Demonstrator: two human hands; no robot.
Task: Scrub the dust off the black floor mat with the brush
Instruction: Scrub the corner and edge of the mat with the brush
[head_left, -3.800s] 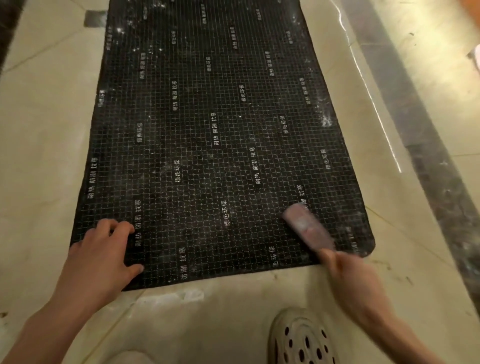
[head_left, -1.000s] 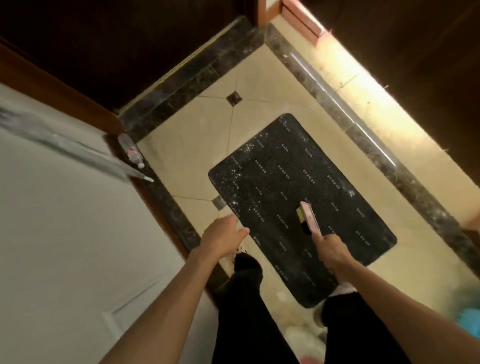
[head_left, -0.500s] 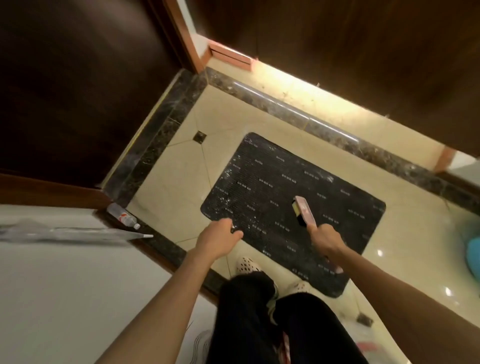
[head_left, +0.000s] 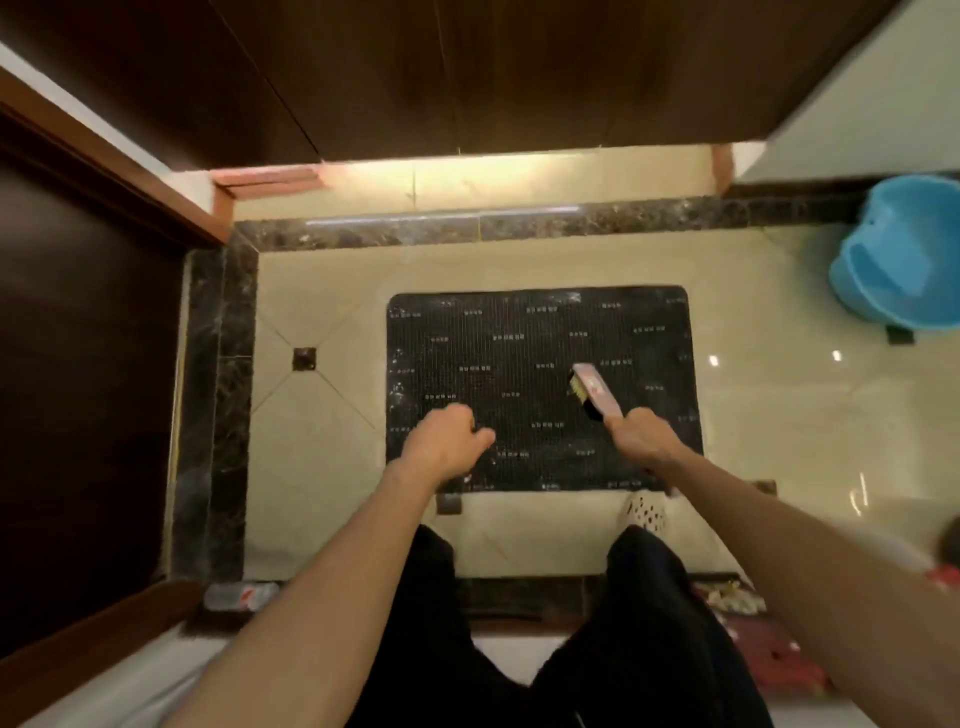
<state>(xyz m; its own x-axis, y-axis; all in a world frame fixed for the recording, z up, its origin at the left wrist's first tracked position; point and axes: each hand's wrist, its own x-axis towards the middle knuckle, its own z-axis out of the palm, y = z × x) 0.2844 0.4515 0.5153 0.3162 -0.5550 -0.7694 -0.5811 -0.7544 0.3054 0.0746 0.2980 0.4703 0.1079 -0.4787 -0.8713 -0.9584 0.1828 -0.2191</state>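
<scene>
The black floor mat (head_left: 519, 364) lies flat on the cream tile floor, seen from standing height, with white print and pale dust specks along its left and far edges. My right hand (head_left: 641, 439) grips the handle of a pink-backed brush (head_left: 595, 392) with pale bristles, held in the air above the mat's right half. My left hand (head_left: 441, 444) hangs over the mat's near left part, fingers loosely curled, holding nothing.
A blue plastic bucket (head_left: 904, 254) stands at the far right. A dark marble border (head_left: 218, 395) edges the floor, with dark wooden doors beyond. A plastic bottle (head_left: 241, 596) lies near left. My perforated slipper (head_left: 647, 512) stands by the mat's near edge.
I have risen from crouching at the mat to standing above it. The view has turned so the mat lies square ahead. The brush has lifted off the mat; my left hand has left it.
</scene>
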